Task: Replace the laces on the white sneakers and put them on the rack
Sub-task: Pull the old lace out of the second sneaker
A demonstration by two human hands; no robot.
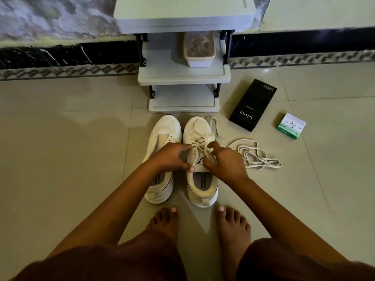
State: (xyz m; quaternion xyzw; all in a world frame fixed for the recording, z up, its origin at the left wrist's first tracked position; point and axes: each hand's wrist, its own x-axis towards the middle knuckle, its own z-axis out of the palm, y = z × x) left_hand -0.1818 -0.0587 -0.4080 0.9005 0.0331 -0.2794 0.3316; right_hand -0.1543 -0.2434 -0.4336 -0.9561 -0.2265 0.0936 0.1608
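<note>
Two white sneakers stand side by side on the tiled floor, toes toward a grey shoe rack [183, 77]. The left sneaker [162, 134] has no lace. The right sneaker [199, 130] is partly laced, and a lace end trails off past its toe. My left hand [172, 157] grips the right sneaker's left side, thumb near the tongue. My right hand [223, 159] pinches the lace at the eyelets. A loose white lace [255, 157] lies in a heap on the floor to the right.
A pale tub [199, 55] of tangled cords sits on the rack's middle shelf. A black phone box [252, 105] and a small green-and-white box [291, 125] lie on the floor at right. My bare feet [203, 224] are just behind the sneakers.
</note>
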